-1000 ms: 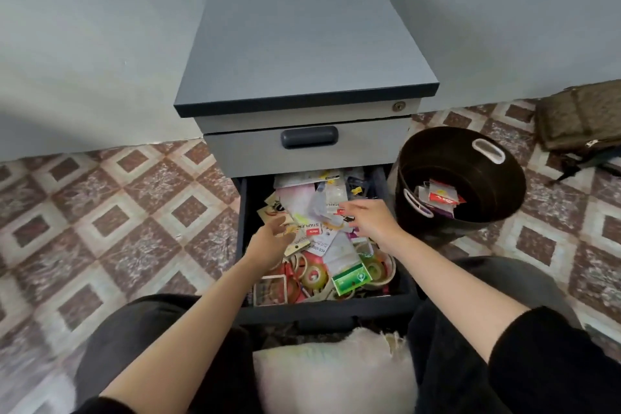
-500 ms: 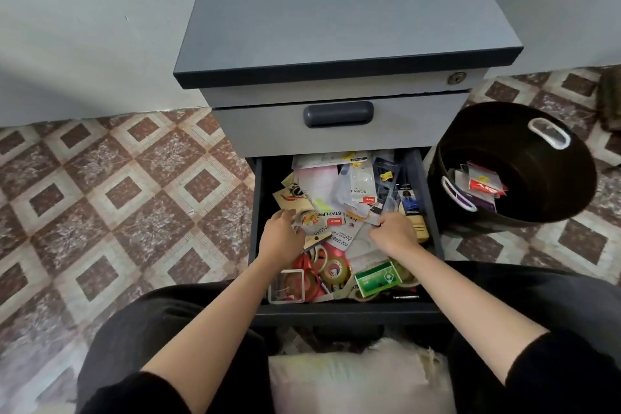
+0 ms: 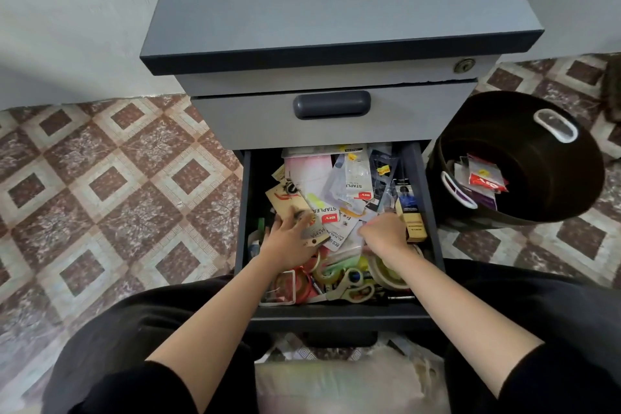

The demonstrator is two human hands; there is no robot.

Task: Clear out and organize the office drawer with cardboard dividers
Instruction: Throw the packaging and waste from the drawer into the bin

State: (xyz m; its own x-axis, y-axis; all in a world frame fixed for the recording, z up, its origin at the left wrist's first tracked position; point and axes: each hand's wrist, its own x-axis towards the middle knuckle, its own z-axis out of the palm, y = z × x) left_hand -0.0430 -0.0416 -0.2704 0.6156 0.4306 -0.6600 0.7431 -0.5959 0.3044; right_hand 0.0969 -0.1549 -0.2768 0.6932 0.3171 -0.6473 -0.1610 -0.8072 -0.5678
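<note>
In the open drawer [image 3: 336,315], the left hand [image 3: 288,240] grips a brown card tag [image 3: 314,234] near the left edge, while the right hand [image 3: 386,235] curls into loose packets [image 3: 344,235], its grasp unclear.

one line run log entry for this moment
phase: clearing | drawer: open, cluttered | left hand: on cardboard tags | right hand: among packets, grip unclear | bin: few wrappers inside

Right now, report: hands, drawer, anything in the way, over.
Left hand grips tan cardboard tag; right hand curled among clear plastic packets, hold unclear. Dark grey open drawer crammed with clutter. Nothing blocking black round bin.
</note>
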